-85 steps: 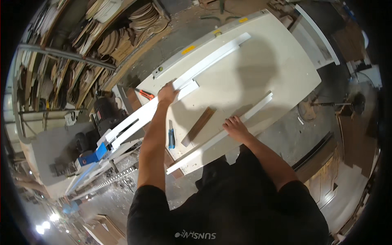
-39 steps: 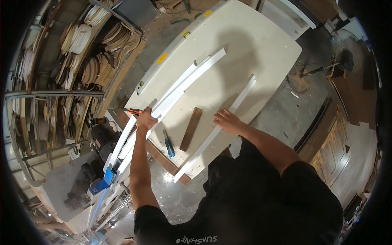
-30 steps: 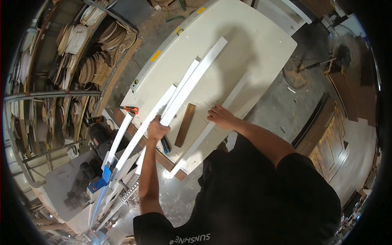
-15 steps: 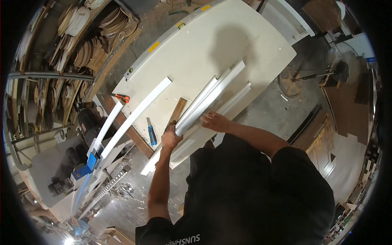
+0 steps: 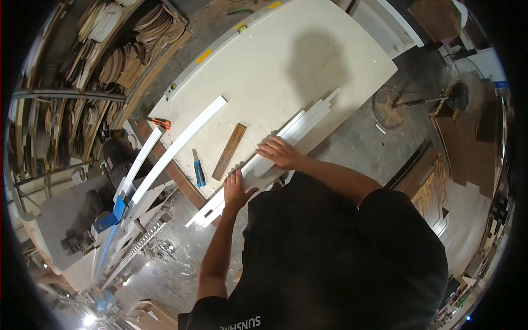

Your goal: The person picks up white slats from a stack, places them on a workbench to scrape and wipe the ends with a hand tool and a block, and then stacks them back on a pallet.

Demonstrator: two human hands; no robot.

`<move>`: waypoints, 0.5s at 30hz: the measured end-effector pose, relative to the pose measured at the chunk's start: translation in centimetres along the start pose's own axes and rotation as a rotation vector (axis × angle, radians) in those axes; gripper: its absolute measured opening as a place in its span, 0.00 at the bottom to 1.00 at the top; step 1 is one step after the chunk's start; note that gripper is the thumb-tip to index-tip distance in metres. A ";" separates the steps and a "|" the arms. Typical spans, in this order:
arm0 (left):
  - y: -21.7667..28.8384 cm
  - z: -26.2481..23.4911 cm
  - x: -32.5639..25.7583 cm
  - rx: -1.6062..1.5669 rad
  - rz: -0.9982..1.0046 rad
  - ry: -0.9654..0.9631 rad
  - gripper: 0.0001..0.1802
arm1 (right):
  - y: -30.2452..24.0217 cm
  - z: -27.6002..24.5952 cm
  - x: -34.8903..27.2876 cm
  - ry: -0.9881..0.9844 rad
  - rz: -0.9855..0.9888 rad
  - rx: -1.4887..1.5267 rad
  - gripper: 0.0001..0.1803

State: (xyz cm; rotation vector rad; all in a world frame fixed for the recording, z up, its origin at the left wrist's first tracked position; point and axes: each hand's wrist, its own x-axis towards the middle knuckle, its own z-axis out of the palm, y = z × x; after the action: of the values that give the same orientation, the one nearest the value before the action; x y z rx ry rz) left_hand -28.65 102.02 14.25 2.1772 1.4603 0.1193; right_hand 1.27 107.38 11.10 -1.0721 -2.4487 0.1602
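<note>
Several long white strips (image 5: 301, 124) lie side by side in a bundle along the near edge of the pale worktable (image 5: 264, 71). My left hand (image 5: 235, 191) grips the bundle toward its lower-left end, fingertips over the far edge and thumb out on the near side. Farther up, my right hand (image 5: 278, 152) lies across the same strips with its fingers bent over the far edge; its thumb is hidden. Just beyond my hands is a flat brown wooden strip (image 5: 230, 151), apart from them. A blue utility knife (image 5: 198, 170) with its blade out lies left of it.
Two more white strips, one long (image 5: 184, 140) and one shorter (image 5: 144, 157), stick out past the table's left end beside a red-orange cutter (image 5: 159, 122). A spirit level (image 5: 203, 56) lines the far edge. Shelves (image 5: 71, 94) hold curved wooden pieces; a fan (image 5: 391, 107) stands right.
The raised, angled white strips have come down toward me and now lie together at the near edge. My right hand has moved onto them. The brown strip now shows in full.
</note>
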 end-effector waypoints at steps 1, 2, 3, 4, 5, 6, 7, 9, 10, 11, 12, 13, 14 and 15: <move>0.3 0.1 -0.2 0.078 -0.014 0.000 0.54 | 0.1 0.1 0.1 -0.001 -0.004 0.001 0.31; 0.5 0.2 -0.4 0.155 -0.027 0.000 0.56 | 0.4 0.2 0.2 -0.093 0.036 0.035 0.36; 0.3 0.1 -0.2 0.145 -0.106 -0.065 0.59 | 0.9 0.3 0.3 -0.186 0.076 0.068 0.41; -0.5 0.3 -1.4 0.142 -0.133 -0.058 0.59 | 1.1 -0.4 0.8 -0.193 0.052 0.081 0.41; -1.7 0.7 -3.1 0.176 -0.153 0.013 0.60 | 1.7 -2.0 1.0 -0.170 0.148 0.166 0.47; -2.6 1.0 -4.7 0.211 -0.172 0.083 0.62 | 2.8 -3.2 0.9 -0.153 0.244 0.249 0.53; -3.1 0.7 -5.7 0.195 -0.224 0.085 0.62 | 5.2 -4.0 -0.4 -0.105 0.254 0.257 0.54; -5.6 0.3 -11.2 0.273 -0.309 0.185 0.57 | 8.8 -5.7 -1.5 -0.126 0.267 0.242 0.56; -7.1 0.0 -12.2 0.298 -0.300 0.254 0.55 | 12.2 -5.7 -4.2 -0.063 0.271 0.206 0.56; -9.9 0.3 -13.6 0.276 -0.391 0.271 0.53 | 15.1 -5.7 -7.1 -0.056 0.369 0.058 0.55; -11.2 0.1 -14.7 0.257 -0.571 0.232 0.53 | 18.3 -5.8 -9.4 0.084 0.399 0.074 0.56; -12.9 0.0 -15.0 0.222 -0.730 0.324 0.54 | 22.4 -5.9 -12.6 0.198 0.380 -0.152 0.57; -14.5 0.4 -17.9 0.220 -0.941 0.414 0.55 | 22.9 -5.9 -12.0 0.156 0.626 -0.179 0.57; -15.9 0.5 -19.1 0.140 -1.058 0.488 0.55 | 24.9 -6.8 -12.7 0.197 0.668 -0.124 0.57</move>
State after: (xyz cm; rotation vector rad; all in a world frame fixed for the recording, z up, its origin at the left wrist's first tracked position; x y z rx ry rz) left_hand -49.83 89.54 10.42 1.2313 2.7574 0.1760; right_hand 28.46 114.92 5.46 -1.8323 -1.8669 0.1031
